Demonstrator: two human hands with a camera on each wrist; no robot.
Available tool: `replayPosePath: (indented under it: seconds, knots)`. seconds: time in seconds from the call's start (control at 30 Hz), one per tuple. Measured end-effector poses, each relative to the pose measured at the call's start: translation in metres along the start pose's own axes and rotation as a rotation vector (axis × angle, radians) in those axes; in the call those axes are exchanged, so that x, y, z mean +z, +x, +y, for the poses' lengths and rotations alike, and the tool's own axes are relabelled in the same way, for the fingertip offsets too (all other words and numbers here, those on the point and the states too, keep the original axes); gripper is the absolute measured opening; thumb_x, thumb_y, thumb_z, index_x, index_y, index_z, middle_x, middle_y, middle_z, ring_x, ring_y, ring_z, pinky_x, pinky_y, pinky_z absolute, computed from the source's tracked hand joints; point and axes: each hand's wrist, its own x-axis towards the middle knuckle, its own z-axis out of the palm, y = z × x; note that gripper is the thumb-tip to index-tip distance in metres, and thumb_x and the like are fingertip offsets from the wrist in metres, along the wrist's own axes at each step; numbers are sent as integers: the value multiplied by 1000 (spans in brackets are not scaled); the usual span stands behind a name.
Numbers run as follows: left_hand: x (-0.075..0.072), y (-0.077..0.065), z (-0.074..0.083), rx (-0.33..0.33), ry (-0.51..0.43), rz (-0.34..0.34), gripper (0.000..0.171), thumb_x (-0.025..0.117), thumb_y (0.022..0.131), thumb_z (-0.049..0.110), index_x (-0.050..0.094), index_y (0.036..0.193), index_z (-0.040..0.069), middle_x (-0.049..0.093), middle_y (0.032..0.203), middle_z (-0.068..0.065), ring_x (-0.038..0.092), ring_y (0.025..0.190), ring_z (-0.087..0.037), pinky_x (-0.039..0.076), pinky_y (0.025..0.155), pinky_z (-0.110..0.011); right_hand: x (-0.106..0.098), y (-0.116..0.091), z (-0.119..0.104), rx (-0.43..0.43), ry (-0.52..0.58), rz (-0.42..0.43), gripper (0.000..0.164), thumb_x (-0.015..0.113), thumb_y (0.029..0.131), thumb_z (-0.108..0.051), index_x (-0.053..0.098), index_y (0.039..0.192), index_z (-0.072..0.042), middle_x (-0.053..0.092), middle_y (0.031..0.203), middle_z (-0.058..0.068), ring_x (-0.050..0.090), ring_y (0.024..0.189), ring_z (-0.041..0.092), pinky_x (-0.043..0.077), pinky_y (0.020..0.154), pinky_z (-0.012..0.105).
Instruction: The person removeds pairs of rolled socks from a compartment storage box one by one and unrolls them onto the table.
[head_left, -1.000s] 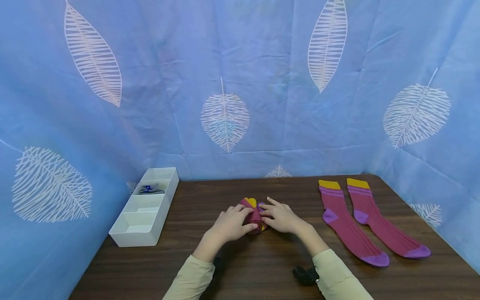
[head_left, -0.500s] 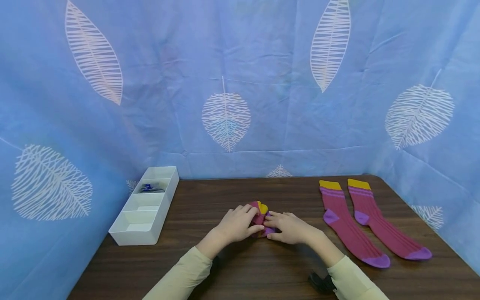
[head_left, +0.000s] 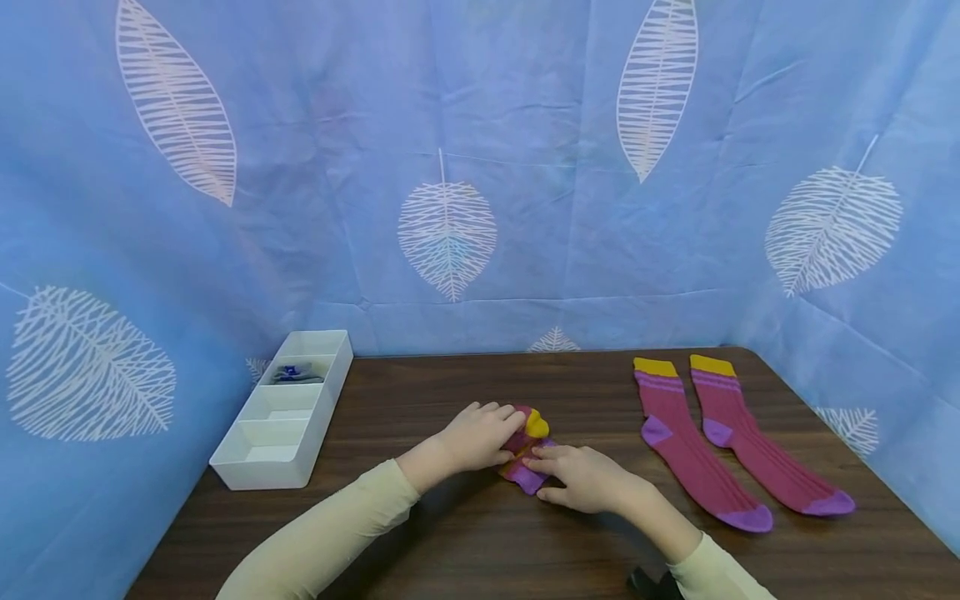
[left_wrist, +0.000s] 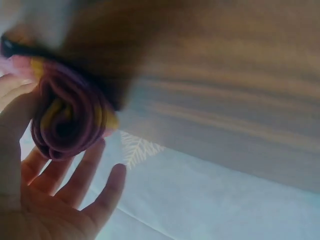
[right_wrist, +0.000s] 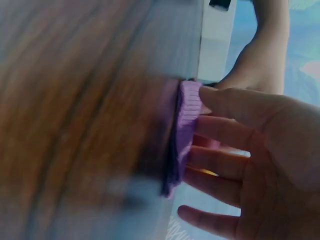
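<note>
Two hands [head_left: 474, 437] are meeting over a rolled sock [left_wrist: 67, 117] on a brown table [head_left: 465, 554].

The left hand is gripping the roll — thumb on one side, fingers on the other — while the right hand [head_left: 588, 477] is touching its purple edge [right_wrist: 189, 112] with straight, spread fingers. The roll is lying between both hands, its yellow patch [head_left: 537, 425] showing just past the left fingertips. Two flat socks [head_left: 701, 471] are lying right of the right hand; a white box [head_left: 327, 417] is standing well left of the left hand. The roll is looking light, soft and unbreakable, probably apt to be springing loose; gripping around its thick middle is seeming safest.
</note>
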Motion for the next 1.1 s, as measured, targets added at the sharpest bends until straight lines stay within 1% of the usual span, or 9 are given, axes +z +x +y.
replayPosePath:
  seconds: [0.2,0.33,0.4,0.47,0.57,0.73,0.9,1.0,1.1]
  knots:
    - [5,7,-4,72,141,62,42,72,87,42,50,116,19,61,108,6,63,94,-12,49,71,-27,-2,-4,-8,21,-24,14,43,65,93,-32,62,132,-13,60,137,14,58,124,33,51,95,50]
    - [8,12,-7,125,201,121,36,68,91,35,52,120,21,60,120,5,62,101,-12,51,75,-28,0,-4,-8,37,-23,8,43,65,93,-32,63,131,-13,60,136,13,57,124,32,50,96,50]
    - [9,14,-7,148,222,133,30,64,95,31,53,121,22,58,125,4,60,105,-13,51,78,-29,1,-4,-9,44,-24,4,43,65,93,-32,63,131,-13,60,136,13,58,124,32,50,96,49]
    - [10,16,-8,161,242,124,26,59,98,28,54,123,25,56,129,4,58,108,-13,51,81,-30,2,-4,-9,52,-27,0,43,65,93,-32,63,131,-13,60,136,12,58,124,32,50,96,49]
    - [10,20,-12,157,280,84,23,54,100,25,55,123,28,54,132,5,54,114,-14,50,85,-32,3,-4,-10,62,-28,-3,43,65,93,-32,63,131,-14,60,136,12,58,125,32,50,97,49]
    - [9,28,-18,125,314,18,21,53,100,24,61,119,30,53,131,6,49,116,-15,49,89,-34,2,-3,-9,63,-27,7,43,65,93,-32,63,132,-14,60,137,11,57,125,32,50,97,50]
    - [9,37,-24,76,301,-44,26,56,98,22,65,121,32,57,135,7,51,116,-15,49,93,-38,3,-4,-9,56,-34,19,42,65,93,-31,63,131,-14,60,137,11,58,125,32,50,96,50]
    - [9,42,-26,34,273,-85,26,55,99,22,66,121,31,62,130,8,55,111,-15,50,92,-38,3,-4,-9,56,-41,25,42,65,93,-30,63,131,-14,60,136,11,58,124,32,50,96,50]
    - [11,46,-27,2,237,-100,21,55,100,32,68,116,28,66,121,7,59,107,-15,51,87,-37,3,-5,-9,60,-44,28,42,65,92,-30,63,131,-13,60,136,11,58,124,32,50,96,50]
